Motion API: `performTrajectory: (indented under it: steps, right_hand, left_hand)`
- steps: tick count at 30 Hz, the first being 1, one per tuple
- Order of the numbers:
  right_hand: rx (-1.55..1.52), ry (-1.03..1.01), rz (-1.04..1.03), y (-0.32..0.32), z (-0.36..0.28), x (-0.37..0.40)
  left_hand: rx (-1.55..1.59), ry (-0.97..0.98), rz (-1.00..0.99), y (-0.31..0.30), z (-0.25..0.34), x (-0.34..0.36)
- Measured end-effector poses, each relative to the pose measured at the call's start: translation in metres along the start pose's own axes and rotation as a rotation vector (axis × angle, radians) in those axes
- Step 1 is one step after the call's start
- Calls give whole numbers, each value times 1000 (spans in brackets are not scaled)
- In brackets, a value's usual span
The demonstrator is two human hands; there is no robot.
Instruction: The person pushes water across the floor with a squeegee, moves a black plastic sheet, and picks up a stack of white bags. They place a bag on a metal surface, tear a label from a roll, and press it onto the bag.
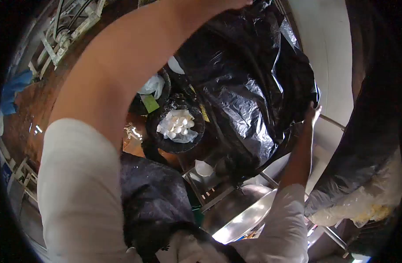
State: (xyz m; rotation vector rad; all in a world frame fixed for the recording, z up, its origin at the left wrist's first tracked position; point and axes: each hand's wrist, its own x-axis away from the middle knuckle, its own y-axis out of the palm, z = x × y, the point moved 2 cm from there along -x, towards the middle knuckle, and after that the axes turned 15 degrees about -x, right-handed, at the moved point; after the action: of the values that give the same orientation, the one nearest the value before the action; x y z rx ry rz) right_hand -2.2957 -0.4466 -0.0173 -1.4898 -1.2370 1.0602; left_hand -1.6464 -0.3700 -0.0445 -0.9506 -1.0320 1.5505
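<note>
One edge of black plastic (249, 90) gripped by right hand (314, 112) at 3 o'clock, presumably for tension; left hand (241, 3) cropped at 12 o'clock, can't tell grip.

Black plastic sheeting (240, 83) bars the middle, while open air lies above the dark bowl (166, 145).

A large, glossy black plastic sheet (236, 83) spreads wide, creased and rumpled, beside a long pale panel (330, 48).
</note>
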Motion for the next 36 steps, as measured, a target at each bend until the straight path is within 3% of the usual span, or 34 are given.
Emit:
performTrajectory:
  steps: [1, 3, 5, 6, 7, 9, 10, 13, 14, 16, 18, 20, 21, 24, 27, 29, 33, 36]
  right_hand:
    - [-97, 59, -17, 16, 5, -8]
    - [-185, 192, -79, 26, 1, 4]
    - [-261, 286, -193, 11, -6, 31]
    - [-296, 313, -285, 2, -4, 44]
    - [-325, 298, -448, -17, 14, 64]
    - [-416, 330, -540, -29, 14, 85]
    - [-481, 367, -473, -28, -4, 97]
    - [-612, 224, -575, -1, 9, 86]
    - [-432, 120, -657, 4, 4, 84]
    - [-816, 670, -654, 19, 28, 84]
    - [-898, 307, -778, 7, 34, 83]
    - [-339, 161, -792, -27, 9, 94]
    - [-220, -21, -832, -34, 13, 87]
    - [47, -192, -524, -53, 10, 59]
    - [-18, -281, -53, -59, -14, 1]
    - [-85, -314, 149, -58, -30, -32]
    - [-179, -376, 321, -54, -43, -73]
    - [-183, -383, 365, -42, -63, -22]
  left_hand:
    - [3, -24, 23, 36, 4, -7]
    - [24, -20, 111, 36, 13, 12]
    - [293, 2, -216, 3, 18, 27]
    - [13, 255, 35, 75, 1, -16]
    - [161, 240, -75, 59, -12, -6]
    - [465, 212, -297, 1, -37, 18]
    - [471, -21, -460, -23, -43, 28]
    - [-39, 328, -498, 31, -23, -12]
    - [-119, 401, -484, 35, -18, -7]
    - [-288, 546, -452, 36, -12, -5]
    - [-304, 450, -474, 29, -29, -11]
    - [-281, 352, -458, 14, -32, -8]
    - [-277, 321, -446, 6, -32, -5]
    - [-251, 261, -380, -8, -20, 6]
    - [-235, 216, -256, -13, 1, 5]
    - [-218, 182, -145, -9, 17, -9]
    - [-177, 160, 16, 2, 47, -35]
    - [-186, 181, 85, 7, 62, -28]
